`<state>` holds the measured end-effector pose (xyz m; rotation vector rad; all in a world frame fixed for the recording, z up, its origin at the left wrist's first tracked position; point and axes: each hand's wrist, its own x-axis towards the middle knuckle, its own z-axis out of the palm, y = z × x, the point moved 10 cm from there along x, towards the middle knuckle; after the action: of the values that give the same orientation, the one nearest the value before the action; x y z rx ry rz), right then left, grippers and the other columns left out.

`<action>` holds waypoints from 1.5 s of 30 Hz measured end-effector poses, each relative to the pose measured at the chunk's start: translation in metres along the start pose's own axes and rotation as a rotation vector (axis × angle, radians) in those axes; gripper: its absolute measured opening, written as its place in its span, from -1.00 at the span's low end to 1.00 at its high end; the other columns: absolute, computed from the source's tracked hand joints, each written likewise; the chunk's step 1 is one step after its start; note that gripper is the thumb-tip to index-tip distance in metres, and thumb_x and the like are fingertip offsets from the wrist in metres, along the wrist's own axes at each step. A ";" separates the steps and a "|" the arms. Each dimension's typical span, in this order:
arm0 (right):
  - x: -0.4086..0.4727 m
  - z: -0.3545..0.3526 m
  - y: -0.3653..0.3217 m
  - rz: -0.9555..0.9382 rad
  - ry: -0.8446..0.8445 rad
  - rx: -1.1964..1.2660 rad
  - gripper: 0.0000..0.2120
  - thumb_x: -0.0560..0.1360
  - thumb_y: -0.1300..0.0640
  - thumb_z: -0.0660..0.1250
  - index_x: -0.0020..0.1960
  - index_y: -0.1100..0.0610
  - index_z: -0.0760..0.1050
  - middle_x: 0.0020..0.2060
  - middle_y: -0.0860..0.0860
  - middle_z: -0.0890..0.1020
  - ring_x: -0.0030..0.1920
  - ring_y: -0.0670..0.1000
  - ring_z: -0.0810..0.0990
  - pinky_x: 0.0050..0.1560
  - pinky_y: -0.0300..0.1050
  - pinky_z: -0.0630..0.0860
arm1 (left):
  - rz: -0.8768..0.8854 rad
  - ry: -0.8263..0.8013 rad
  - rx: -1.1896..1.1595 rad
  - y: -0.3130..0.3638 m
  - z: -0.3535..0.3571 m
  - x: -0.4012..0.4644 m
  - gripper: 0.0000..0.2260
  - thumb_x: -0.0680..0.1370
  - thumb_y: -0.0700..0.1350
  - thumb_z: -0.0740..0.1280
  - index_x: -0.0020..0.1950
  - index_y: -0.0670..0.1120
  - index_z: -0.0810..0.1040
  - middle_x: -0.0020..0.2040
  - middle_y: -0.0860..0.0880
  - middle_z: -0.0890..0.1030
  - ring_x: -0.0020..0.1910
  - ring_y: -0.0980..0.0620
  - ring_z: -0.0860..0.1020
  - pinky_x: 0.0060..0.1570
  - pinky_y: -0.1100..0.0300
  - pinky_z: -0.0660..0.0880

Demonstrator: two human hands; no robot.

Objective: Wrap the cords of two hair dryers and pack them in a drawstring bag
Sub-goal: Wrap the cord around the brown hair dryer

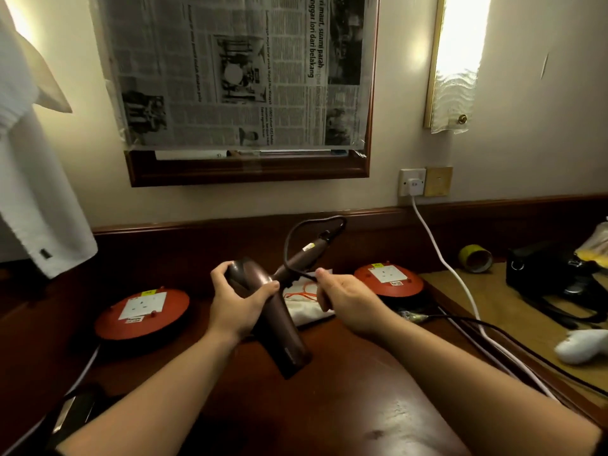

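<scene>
A brown hair dryer (283, 330) is held above the dark wooden desk, nozzle pointing down toward me and handle pointing up and away. My left hand (238, 299) grips its body. My right hand (345, 302) grips the dryer's black cord (297, 236), which loops up from the handle's end, crosses the handle and passes through my fist. More black cord trails off to the right across the desk. A white drawstring bag (307, 306) with an orange string lies on the desk behind the dryer. A second dark dryer (70, 414) lies at the lower left, mostly out of frame.
Two round red socket reels (143, 312) (390, 279) sit on the desk left and right. A white cable (437, 255) runs from the wall socket down the right side. A black bag (552, 274), a yellow tape roll (475, 258) and a white object (584, 345) lie right.
</scene>
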<state>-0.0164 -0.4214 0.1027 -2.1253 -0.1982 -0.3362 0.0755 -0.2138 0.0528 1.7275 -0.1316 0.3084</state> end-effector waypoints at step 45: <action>-0.040 0.056 0.130 0.575 -0.459 0.418 -0.66 0.51 0.05 0.42 -0.31 0.06 0.32 -0.39 0.01 0.22 -0.42 -0.02 0.15 -0.37 -0.10 0.05 | 0.021 -0.046 -0.308 0.049 -0.029 0.005 -0.52 0.48 -0.07 0.56 0.30 0.08 0.40 0.17 -0.08 0.51 0.07 -0.10 0.62 -0.09 0.02 0.67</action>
<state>-0.0105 -0.4453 -0.0425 -1.7172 0.0820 0.4954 0.0639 -0.1939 0.1046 1.4285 -0.2190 0.2497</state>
